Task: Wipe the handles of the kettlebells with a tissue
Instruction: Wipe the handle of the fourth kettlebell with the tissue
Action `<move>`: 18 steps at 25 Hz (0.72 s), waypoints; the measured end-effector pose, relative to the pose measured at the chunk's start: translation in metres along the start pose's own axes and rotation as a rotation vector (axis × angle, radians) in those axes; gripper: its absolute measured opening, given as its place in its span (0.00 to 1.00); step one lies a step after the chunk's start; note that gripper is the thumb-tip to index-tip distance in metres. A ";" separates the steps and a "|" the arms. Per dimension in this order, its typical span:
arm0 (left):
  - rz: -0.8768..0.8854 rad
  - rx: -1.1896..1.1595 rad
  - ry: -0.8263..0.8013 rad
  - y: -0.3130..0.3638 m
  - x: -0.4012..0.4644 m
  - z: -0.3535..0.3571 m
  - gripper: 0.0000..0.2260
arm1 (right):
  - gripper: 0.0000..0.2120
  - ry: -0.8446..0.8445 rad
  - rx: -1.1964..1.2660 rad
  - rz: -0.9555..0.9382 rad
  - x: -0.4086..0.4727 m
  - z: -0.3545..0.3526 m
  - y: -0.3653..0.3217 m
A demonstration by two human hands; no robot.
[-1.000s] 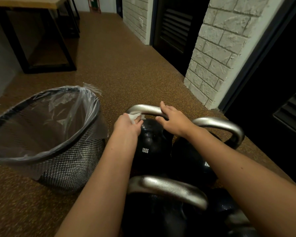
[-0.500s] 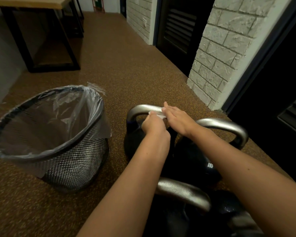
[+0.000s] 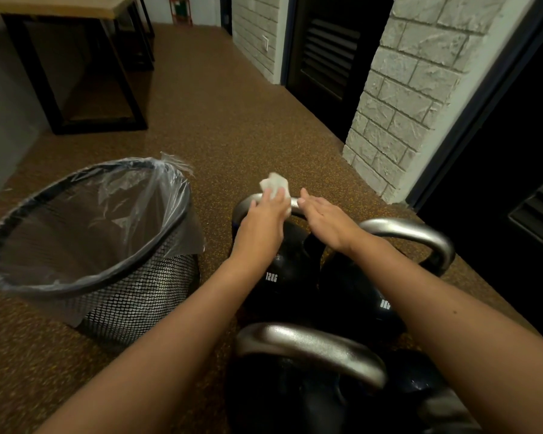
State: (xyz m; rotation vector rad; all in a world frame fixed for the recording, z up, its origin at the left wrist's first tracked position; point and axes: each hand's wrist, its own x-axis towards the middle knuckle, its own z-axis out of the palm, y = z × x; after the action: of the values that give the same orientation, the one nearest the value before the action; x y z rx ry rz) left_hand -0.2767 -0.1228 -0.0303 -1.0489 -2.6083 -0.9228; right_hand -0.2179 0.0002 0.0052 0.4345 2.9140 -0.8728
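Three black kettlebells with silver handles stand close together on the floor. My left hand (image 3: pixel 264 219) holds a crumpled white tissue (image 3: pixel 274 184) against the top of the handle (image 3: pixel 244 205) of the far-left kettlebell (image 3: pixel 284 277), marked 12KG. Just to its right, my right hand (image 3: pixel 326 220) rests on the same handle with its fingers fairly straight. The second kettlebell (image 3: pixel 358 296) shows its handle (image 3: pixel 411 234) to the right. The nearest kettlebell's handle (image 3: pixel 311 344) lies below my forearms.
A black mesh waste bin (image 3: pixel 138 302) lined with clear plastic stands left of the kettlebells. A white brick pillar (image 3: pixel 405 98) and dark louvred doors (image 3: pixel 329 57) are to the right. A wooden-topped black-framed table (image 3: pixel 76 73) stands at the far left on the brown speckled floor.
My left hand carried the tissue from the left end of the handle up along its top, then back a little to the left. My right hand's fingers loosened from gripping the handle.
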 end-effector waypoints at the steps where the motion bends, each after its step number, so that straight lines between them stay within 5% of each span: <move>1: 0.143 0.118 -0.069 -0.010 -0.005 0.006 0.19 | 0.24 0.001 0.004 0.000 0.000 0.000 0.000; 5: 0.490 0.274 0.020 -0.052 -0.013 0.008 0.27 | 0.24 0.002 0.004 0.017 -0.001 0.000 -0.001; 9: 0.067 -0.059 0.064 -0.057 -0.001 -0.002 0.21 | 0.25 0.012 0.015 0.021 0.000 0.002 0.000; 14: 0.311 0.038 0.058 -0.046 0.002 0.007 0.17 | 0.25 0.027 0.038 0.041 0.003 0.005 0.003; 18: 0.048 -0.057 0.130 -0.060 0.011 -0.001 0.14 | 0.25 0.021 0.042 0.037 0.002 0.003 0.003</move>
State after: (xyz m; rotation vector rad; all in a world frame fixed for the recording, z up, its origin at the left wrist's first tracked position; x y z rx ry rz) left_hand -0.3251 -0.1504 -0.0544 -1.0235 -2.4543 -1.0240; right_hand -0.2187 0.0012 0.0009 0.5026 2.9012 -0.9321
